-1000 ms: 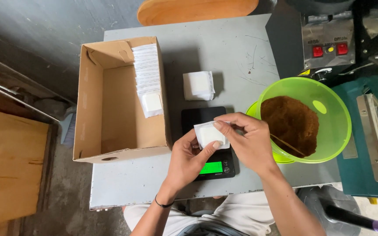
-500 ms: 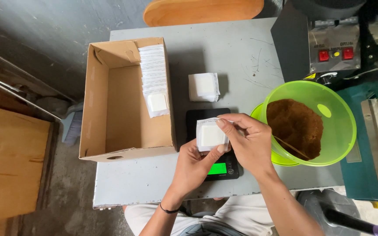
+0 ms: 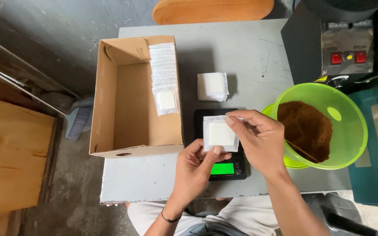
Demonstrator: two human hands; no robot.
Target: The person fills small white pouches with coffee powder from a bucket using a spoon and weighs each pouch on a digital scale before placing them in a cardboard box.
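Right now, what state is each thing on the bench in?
White sachet: held over the scale by both hands, left hand at its bottom edge, right hand pinching its top.
Scale: on, green display lit.
Cardboard box: open, a row of sachets along its right wall.
Stack of empty sachets: lying flat on the table.
Green bowl: partly filled with brown powder.

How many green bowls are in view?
2: the large green bowl of brown powder at the table's right edge, and a second green bowl nested beneath it, mostly hidden.
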